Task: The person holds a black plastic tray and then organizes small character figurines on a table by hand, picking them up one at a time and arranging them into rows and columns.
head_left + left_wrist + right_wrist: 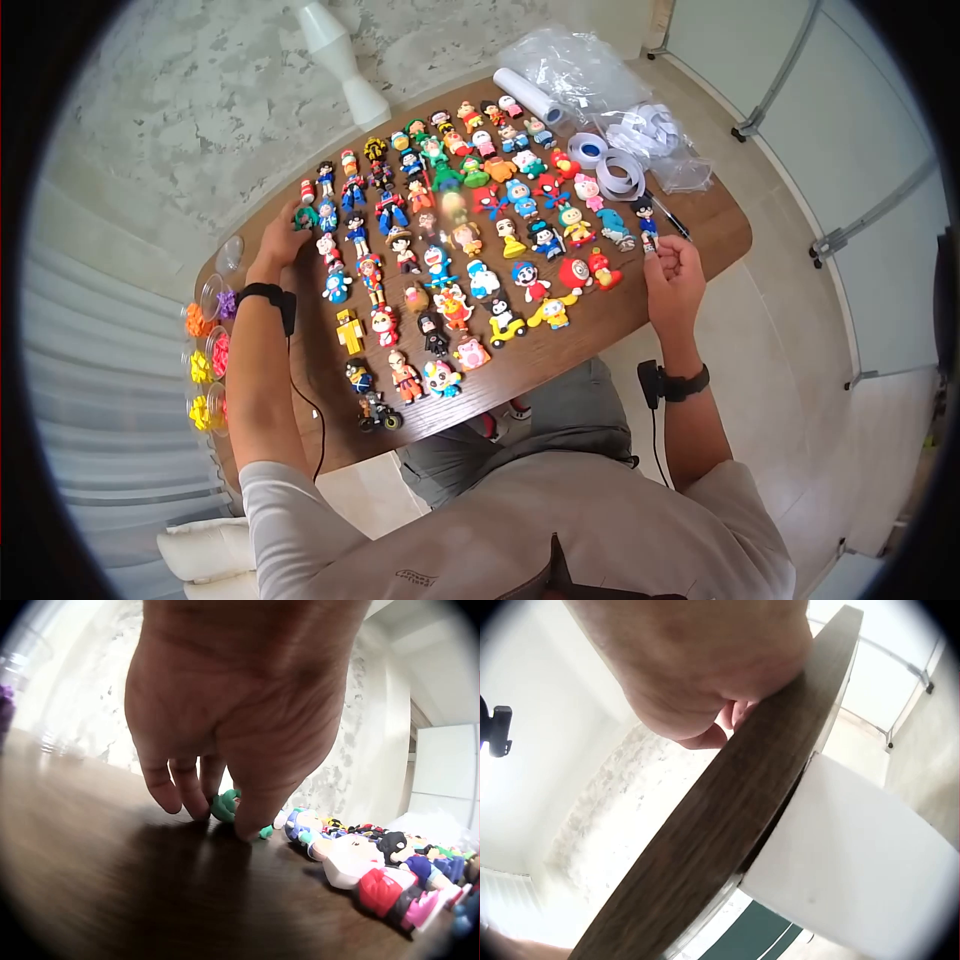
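At the left end of the rows, left hand point(285, 238) arched down from above, thumb and fingers pinched about a green toy point(223, 807), low at the tabletop; likely a top-down hold to spare close neighbours a knock. By the right edge of the table point(715, 225), right hand point(673, 285) with fingers curled, right at the feet of a dark-haired boy toy point(645, 212); grasping or merely touching, impossible to tell. A pen point(670, 217) just beside that toy. Between both hands, other toys point(437, 265) laid mostly flat in loose rows, probably for easy sight of each one. Ribbon rolls point(622, 175), a white roll point(530, 95) and a plastic bag point(570, 65) bunched at the far right, seemingly out of the way. Over on the left, small yellow pieces point(199, 367) in a clear tub, apparently against scattering.
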The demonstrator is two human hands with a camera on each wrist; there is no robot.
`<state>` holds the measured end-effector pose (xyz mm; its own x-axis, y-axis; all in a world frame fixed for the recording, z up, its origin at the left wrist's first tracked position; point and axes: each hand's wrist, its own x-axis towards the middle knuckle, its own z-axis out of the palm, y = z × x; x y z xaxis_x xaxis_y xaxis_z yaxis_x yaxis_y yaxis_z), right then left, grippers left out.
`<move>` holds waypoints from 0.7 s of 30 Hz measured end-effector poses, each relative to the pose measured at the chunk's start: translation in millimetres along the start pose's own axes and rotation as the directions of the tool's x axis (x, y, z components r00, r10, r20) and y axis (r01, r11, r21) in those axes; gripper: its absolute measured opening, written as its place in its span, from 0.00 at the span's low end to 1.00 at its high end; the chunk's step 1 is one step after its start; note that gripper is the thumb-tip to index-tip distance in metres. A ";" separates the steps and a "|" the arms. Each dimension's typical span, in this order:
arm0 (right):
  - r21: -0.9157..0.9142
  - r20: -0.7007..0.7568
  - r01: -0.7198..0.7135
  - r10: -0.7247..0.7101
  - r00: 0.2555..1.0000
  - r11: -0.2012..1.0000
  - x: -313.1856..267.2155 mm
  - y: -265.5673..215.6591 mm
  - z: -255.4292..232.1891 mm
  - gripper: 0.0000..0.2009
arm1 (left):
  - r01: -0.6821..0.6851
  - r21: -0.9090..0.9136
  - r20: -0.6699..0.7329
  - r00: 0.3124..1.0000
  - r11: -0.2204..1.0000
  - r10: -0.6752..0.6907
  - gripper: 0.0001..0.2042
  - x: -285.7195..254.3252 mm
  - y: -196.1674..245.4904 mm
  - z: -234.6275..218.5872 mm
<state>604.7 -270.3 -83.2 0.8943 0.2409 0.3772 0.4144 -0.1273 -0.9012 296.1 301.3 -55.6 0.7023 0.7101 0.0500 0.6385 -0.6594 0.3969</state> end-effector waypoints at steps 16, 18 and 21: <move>-0.516 0.239 0.041 0.098 0.966 0.855 42.6 -13.8 -17.9 0.13 | 0.047 0.181 -0.189 0.982 0.982 -0.012 0.35 -35.8 29.7 -41.8; -0.561 0.255 -0.003 0.176 0.951 0.828 42.6 -19.6 -18.5 0.12 | 0.018 0.151 -0.210 0.978 0.988 0.014 0.33 -38.4 41.9 -46.6; -0.535 0.228 -0.005 0.151 0.962 0.845 42.0 -13.6 -18.4 0.11 | -0.060 0.111 -0.242 0.966 0.992 0.086 0.28 -47.5 85.6 -47.1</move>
<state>639.7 -276.2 -51.2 0.8839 0.4323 0.1783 0.4358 -0.6235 -0.6491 302.6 222.8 19.2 0.6572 0.6895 0.3044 0.6262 -0.7243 0.2886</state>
